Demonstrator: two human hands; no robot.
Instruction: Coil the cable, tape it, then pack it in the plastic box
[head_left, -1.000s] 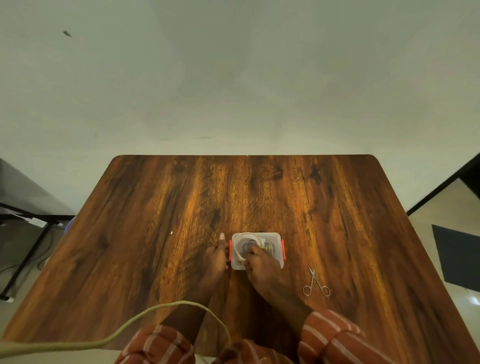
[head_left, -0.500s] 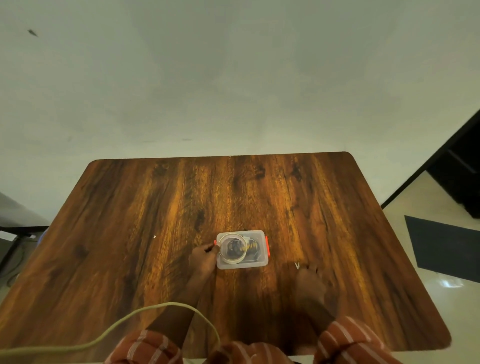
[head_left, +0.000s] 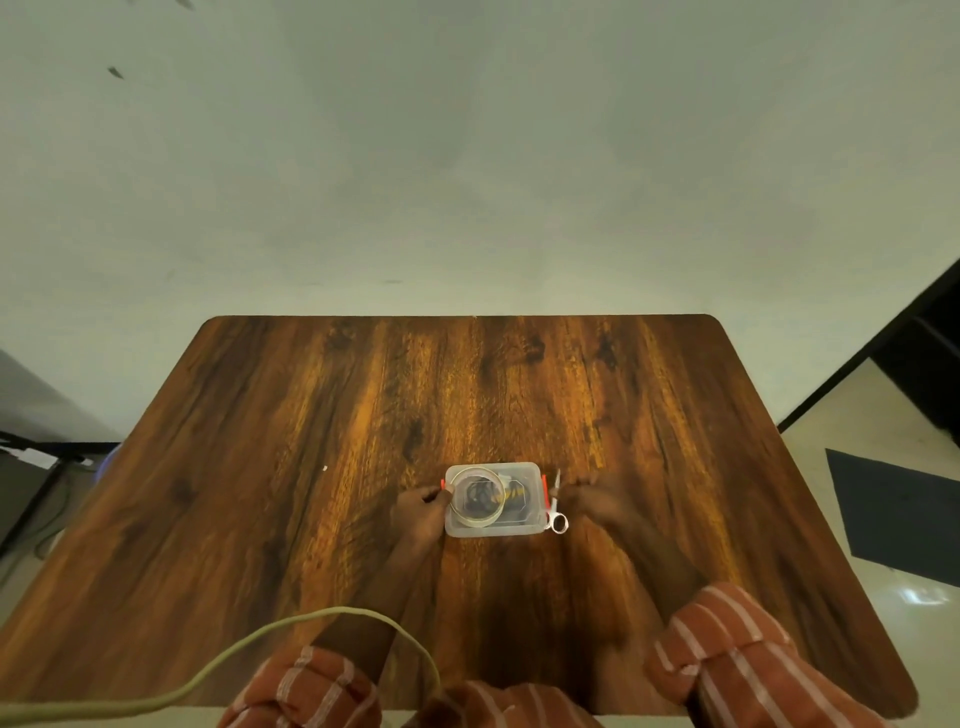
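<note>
A clear plastic box (head_left: 519, 526) with red side latches lies on the wooden table (head_left: 311, 415), near its middle. A roll of clear tape (head_left: 457, 506) rests on the box's left half. Through the roll's hole and the plastic shows the dark coiled cable (head_left: 480, 498). My left hand (head_left: 420, 515) lies at the box's left end with its fingertips on the red latch. My right hand (head_left: 597, 500) is just right of the box, and its fingers hold small metal scissors (head_left: 556, 506) that lie along the box's right side.
A pale cord (head_left: 218, 670) loops across the table's near edge by my striped sleeves. A black table frame (head_left: 47, 457) stands off the left side. A dark mat (head_left: 893, 514) lies on the floor to the right.
My right hand left the top of the box, reached the scissors at the lower right and brought them up beside the box's right side. My left hand stayed at the left latch.
</note>
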